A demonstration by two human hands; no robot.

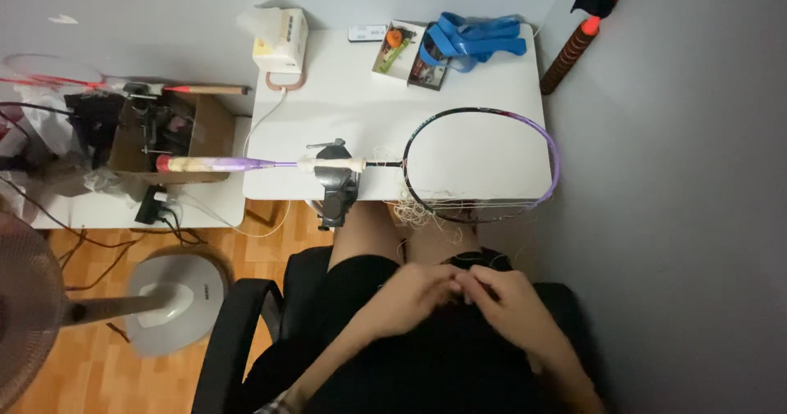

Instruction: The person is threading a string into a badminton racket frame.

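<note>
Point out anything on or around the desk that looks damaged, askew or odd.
The badminton racket, clamped in a vise at the white table's front edge, has almost no strings: its head is bare except for a few strands at the lower rim, and a loose tangle of string hangs off the edge. Both hands meet in the lap.

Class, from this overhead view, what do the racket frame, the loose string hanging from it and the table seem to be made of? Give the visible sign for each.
Racket frame: probably carbon composite or painted metal; a thin, glossy hoop in black and purple.
Loose string: likely nylon or similar synthetic; fine, pale, springy curls at the frame's near edge.
Table: seemingly laminated board or painted wood; smooth, flat, matt white.
</note>
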